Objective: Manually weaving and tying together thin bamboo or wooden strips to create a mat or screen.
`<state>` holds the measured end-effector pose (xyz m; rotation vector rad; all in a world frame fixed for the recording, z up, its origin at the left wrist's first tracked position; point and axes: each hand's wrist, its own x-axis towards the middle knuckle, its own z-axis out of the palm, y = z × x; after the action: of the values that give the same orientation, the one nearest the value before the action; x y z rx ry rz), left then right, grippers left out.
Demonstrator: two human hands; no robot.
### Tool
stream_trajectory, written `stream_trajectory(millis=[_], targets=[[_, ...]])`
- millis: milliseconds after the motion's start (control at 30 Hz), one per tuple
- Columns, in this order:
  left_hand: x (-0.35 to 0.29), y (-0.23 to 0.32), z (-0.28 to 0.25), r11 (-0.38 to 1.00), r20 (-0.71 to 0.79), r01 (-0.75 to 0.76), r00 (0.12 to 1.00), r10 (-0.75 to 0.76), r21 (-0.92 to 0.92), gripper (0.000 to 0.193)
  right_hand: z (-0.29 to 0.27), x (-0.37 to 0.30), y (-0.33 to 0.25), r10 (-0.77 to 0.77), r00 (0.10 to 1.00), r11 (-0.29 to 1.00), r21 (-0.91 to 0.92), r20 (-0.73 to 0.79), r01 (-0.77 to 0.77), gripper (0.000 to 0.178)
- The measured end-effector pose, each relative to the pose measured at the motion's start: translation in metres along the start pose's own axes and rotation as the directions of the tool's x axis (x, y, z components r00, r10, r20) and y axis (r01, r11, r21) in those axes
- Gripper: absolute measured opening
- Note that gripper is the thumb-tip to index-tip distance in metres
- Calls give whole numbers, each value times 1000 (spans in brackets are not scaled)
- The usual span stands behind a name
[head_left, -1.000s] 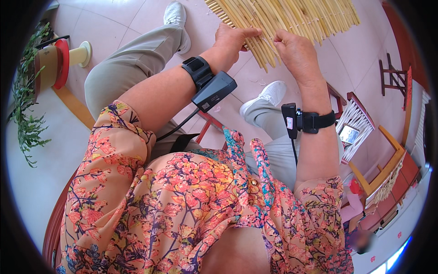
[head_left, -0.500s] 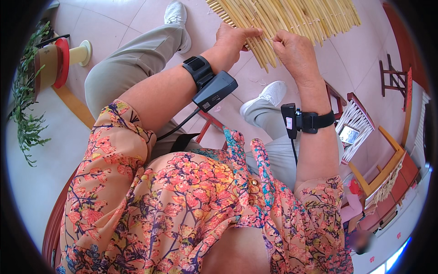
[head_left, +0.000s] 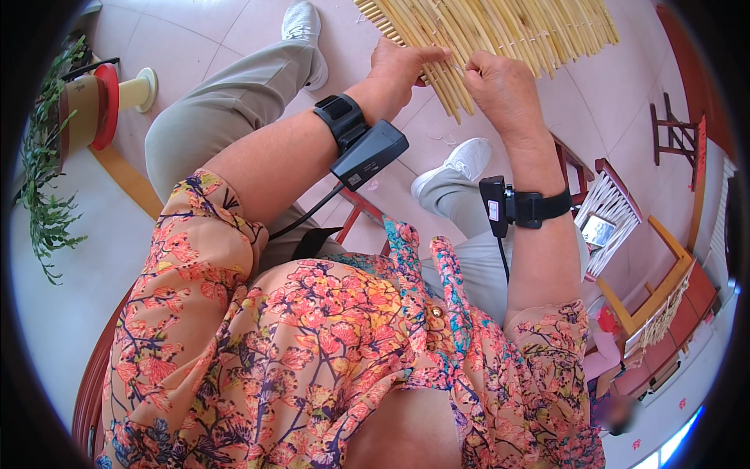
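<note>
A mat of straw-coloured reed sticks (head_left: 500,27), bound with pale thread stitches, extends past the top edge of the view. My left hand (head_left: 397,69) is closed on the mat's near left edge, its thumb laid across the sticks and its other fingers mostly hidden beneath. Beside it on the right, my right hand (head_left: 500,82) is closed in a pinch on what appears to be a thin pale thread, very faint against the sticks. Several stick ends point down between the two hands.
Under the mat lies a tiled floor (head_left: 594,102) with thread scraps. To the right are a woven-seat stool (head_left: 613,211) bearing a flat device, a wooden frame (head_left: 660,273) and a small dark stool (head_left: 673,129). Another person (head_left: 605,391) is at lower right. A potted plant (head_left: 47,172) stands left.
My right hand has shifted very slightly, its fist turning a little at the mat's edge. The left hand and the mat stay almost still.
</note>
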<state>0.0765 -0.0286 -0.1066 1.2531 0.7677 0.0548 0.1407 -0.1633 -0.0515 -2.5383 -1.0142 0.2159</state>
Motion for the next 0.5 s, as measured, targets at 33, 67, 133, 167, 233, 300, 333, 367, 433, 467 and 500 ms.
stream_trajectory(millis=[33,67,133,167,233,300,333,367,433,467,500], targets=[[0,0,0,1000,0,0,1000,0,-1,31,0,0,0,0,1000,1000,-1,0,0,12],[0,0,1,1000,-8,2,1000,-2,8,31,1,0,0,-6,1000,1000,-8,-6,5,12],[0,0,2,1000,-17,5,1000,-4,15,31,1,0,0,-12,1000,1000,-17,-12,11,12],[0,0,1,1000,-14,5,1000,-5,13,31,1,0,0,-16,1000,1000,-15,-16,16,12],[1,-1,0,1000,-12,5,1000,-5,10,31,1,0,-1,-21,1000,1000,-13,-19,21,13],[0,0,1,1000,-16,7,1000,-7,17,31,-1,0,-3,-10,1000,1000,-16,11,11,14],[0,0,1,1000,-17,7,1000,-7,16,31,-1,0,-3,-11,1000,1000,-16,12,11,14],[-2,1,2,1000,-15,1,1000,-1,5,31,-1,0,-3,-13,1000,1000,-13,12,13,14],[-2,1,2,1000,-13,-5,1000,5,-7,31,-1,0,-2,-14,1000,1000,-9,13,14,14],[-2,0,2,1000,-16,-3,1000,3,-2,31,-2,0,-3,-7,1000,1000,-5,16,8,14],[-1,0,1,1000,-18,-2,1000,2,3,31,-2,0,-3,-1,1000,1000,-1,18,1,14]])
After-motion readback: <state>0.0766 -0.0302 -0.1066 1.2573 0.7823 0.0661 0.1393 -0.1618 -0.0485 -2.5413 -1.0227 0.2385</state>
